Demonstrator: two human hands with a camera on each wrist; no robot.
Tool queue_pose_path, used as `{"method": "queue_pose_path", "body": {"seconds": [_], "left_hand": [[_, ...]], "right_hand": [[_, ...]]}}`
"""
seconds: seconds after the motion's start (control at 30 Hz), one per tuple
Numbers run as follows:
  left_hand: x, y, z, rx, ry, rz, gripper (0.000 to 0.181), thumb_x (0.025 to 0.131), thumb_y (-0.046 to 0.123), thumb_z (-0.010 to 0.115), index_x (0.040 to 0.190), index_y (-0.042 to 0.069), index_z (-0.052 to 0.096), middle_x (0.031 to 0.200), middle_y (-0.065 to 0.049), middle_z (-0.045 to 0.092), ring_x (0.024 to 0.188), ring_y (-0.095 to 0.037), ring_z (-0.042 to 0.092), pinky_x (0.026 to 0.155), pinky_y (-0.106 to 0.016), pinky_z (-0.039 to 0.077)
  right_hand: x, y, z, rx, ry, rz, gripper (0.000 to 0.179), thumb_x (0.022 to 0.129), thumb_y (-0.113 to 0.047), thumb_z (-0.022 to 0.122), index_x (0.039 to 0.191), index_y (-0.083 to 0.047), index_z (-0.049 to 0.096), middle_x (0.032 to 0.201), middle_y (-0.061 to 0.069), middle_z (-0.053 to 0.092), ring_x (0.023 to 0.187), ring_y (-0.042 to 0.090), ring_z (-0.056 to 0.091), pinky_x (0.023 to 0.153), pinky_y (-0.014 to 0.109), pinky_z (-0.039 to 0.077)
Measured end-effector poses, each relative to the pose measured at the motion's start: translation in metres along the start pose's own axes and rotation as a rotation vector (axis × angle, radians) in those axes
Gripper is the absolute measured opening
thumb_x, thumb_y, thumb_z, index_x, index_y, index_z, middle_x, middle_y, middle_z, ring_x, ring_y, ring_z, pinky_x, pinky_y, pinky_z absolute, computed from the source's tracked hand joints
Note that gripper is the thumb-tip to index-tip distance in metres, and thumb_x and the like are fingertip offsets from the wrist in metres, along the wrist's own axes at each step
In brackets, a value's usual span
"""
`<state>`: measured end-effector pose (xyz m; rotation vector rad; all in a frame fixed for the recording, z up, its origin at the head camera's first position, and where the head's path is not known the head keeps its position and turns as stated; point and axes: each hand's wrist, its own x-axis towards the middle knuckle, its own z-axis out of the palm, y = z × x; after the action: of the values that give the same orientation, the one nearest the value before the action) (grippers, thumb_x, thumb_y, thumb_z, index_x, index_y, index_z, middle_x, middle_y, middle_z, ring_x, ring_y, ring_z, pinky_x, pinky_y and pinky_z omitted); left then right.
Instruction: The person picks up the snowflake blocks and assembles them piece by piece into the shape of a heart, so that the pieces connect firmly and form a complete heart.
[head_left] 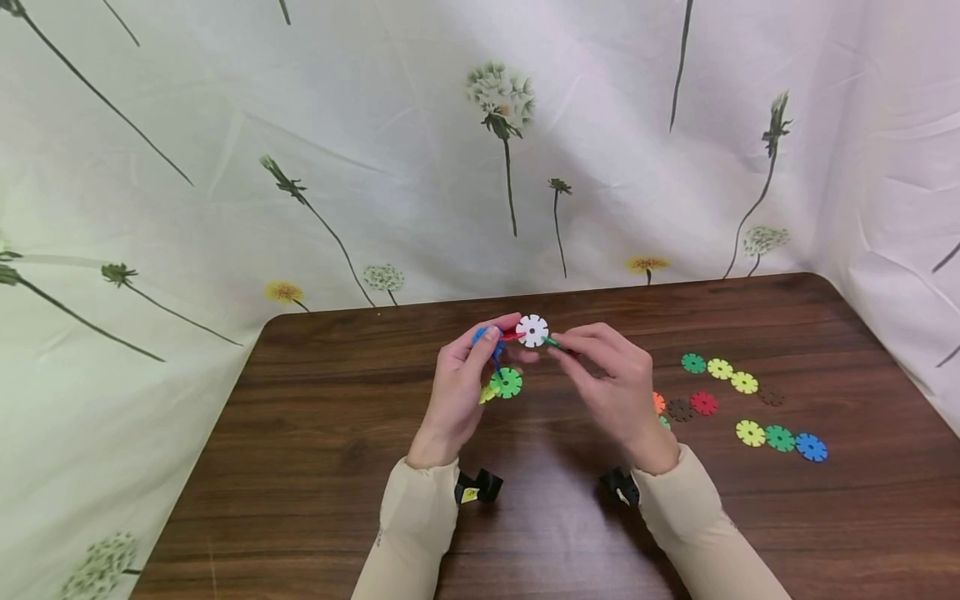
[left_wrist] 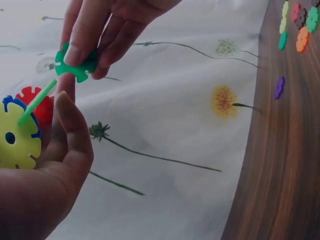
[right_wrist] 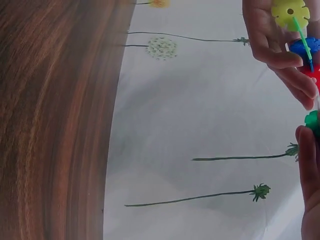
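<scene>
My left hand (head_left: 450,392) grips a joined chain of notched plastic discs above the table. In it are a blue disc (head_left: 482,336), a red disc (left_wrist: 44,112), a white disc (head_left: 532,320), a light green disc (head_left: 512,376) and a yellow disc (left_wrist: 22,150). The thumb lies over the blue one. Between thumb and fingers, my right hand (head_left: 618,383) pinches a green disc (left_wrist: 82,74), its edge against the white disc's right rim. Whether their notches interlock, I cannot tell.
On the brown table (head_left: 315,433), several loose discs lie to the right, among them a red disc (head_left: 703,403), a dark brown disc (head_left: 679,409) and a blue disc (head_left: 811,447). A purple disc (left_wrist: 279,87) shows in the left wrist view. Behind hangs a flower-printed cloth (head_left: 420,167).
</scene>
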<state>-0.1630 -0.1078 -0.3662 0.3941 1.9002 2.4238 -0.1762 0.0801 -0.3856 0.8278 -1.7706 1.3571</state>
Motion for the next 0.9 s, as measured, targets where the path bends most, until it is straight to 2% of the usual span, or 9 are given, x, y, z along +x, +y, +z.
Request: {"method": "queue_pose_path", "body": {"seconds": [0.1, 0.17, 0.27, 0.37, 0.4, 0.57, 0.67, 0.9], "left_hand": [[0.0005, -0.0004, -0.0003, -0.008, 0.016, 0.007, 0.04, 0.102, 0.029, 0.047, 0.128, 0.001, 0.058, 0.092, -0.002, 0.073, 0.088, -0.017, 0.071, 0.073, -0.025, 0.056], [0.0006, -0.0004, -0.0003, -0.009, 0.02, 0.007, 0.04, 0.102, 0.03, 0.047, 0.127, 0.0, 0.058, 0.093, -0.003, 0.073, 0.088, -0.019, 0.071, 0.074, -0.025, 0.056], [0.0001, -0.0004, -0.0004, 0.002, 0.017, 0.002, 0.041, 0.102, 0.03, 0.048, 0.127, 0.0, 0.059, 0.094, -0.002, 0.073, 0.089, -0.022, 0.071, 0.073, -0.026, 0.056], [-0.0006, -0.0003, -0.0003, 0.014, 0.012, 0.001, 0.04, 0.102, 0.029, 0.049, 0.127, 0.0, 0.059, 0.095, -0.002, 0.073, 0.088, -0.023, 0.071, 0.072, -0.026, 0.056], [-0.0008, -0.0002, -0.0004, 0.02, 0.01, 0.001, 0.04, 0.102, 0.029, 0.049, 0.127, 0.0, 0.059, 0.095, -0.002, 0.073, 0.087, -0.022, 0.071, 0.071, -0.025, 0.056], [-0.0011, 0.0005, -0.0009, 0.011, 0.004, -0.005, 0.041, 0.102, 0.028, 0.047, 0.128, -0.003, 0.058, 0.096, 0.0, 0.073, 0.081, -0.014, 0.072, 0.065, -0.022, 0.055], [-0.001, 0.001, -0.0006, -0.001, 0.003, -0.009, 0.042, 0.102, 0.028, 0.047, 0.128, -0.003, 0.058, 0.096, 0.001, 0.073, 0.079, -0.013, 0.072, 0.062, -0.021, 0.054], [0.0, -0.0009, -0.0007, -0.034, -0.006, -0.034, 0.042, 0.102, 0.028, 0.048, 0.127, -0.004, 0.059, 0.089, -0.002, 0.074, 0.078, -0.016, 0.072, 0.055, -0.018, 0.051]], "right_hand": [[-0.0002, -0.0003, 0.001, 0.007, -0.018, -0.018, 0.015, 0.085, -0.011, 0.074, 0.096, -0.001, 0.076, 0.089, 0.008, 0.071, 0.074, 0.015, 0.065, 0.065, 0.015, 0.049], [-0.0002, -0.0003, 0.0013, 0.013, -0.015, -0.027, 0.017, 0.086, -0.014, 0.072, 0.096, -0.001, 0.076, 0.089, 0.009, 0.071, 0.072, 0.015, 0.065, 0.062, 0.015, 0.048], [-0.0002, -0.0007, 0.0021, 0.029, 0.014, -0.022, 0.015, 0.079, 0.0, 0.076, 0.095, 0.001, 0.076, 0.086, 0.01, 0.071, 0.069, 0.013, 0.062, 0.059, 0.015, 0.046], [-0.0006, -0.0016, 0.003, 0.06, 0.041, 0.004, 0.029, 0.068, 0.015, 0.077, 0.093, 0.002, 0.076, 0.083, 0.011, 0.07, 0.068, 0.01, 0.06, 0.057, 0.014, 0.045], [-0.0009, -0.0017, 0.0033, 0.071, 0.046, 0.014, 0.029, 0.068, 0.015, 0.077, 0.093, 0.002, 0.076, 0.082, 0.011, 0.07, 0.068, 0.009, 0.06, 0.057, 0.014, 0.045], [-0.0034, -0.0018, 0.0046, 0.094, 0.054, 0.044, 0.016, 0.077, -0.002, 0.078, 0.093, 0.003, 0.076, 0.081, 0.011, 0.07, 0.069, 0.008, 0.061, 0.059, 0.013, 0.048], [-0.0042, -0.0023, 0.0053, 0.081, 0.059, 0.038, 0.018, 0.081, -0.011, 0.076, 0.093, 0.002, 0.076, 0.081, 0.011, 0.071, 0.069, 0.009, 0.062, 0.059, 0.013, 0.048], [-0.0024, -0.0059, 0.0047, 0.015, 0.062, 0.025, 0.021, 0.084, -0.018, 0.075, 0.092, 0.0, 0.077, 0.079, 0.008, 0.071, 0.065, 0.01, 0.062, 0.059, 0.013, 0.048]]}}
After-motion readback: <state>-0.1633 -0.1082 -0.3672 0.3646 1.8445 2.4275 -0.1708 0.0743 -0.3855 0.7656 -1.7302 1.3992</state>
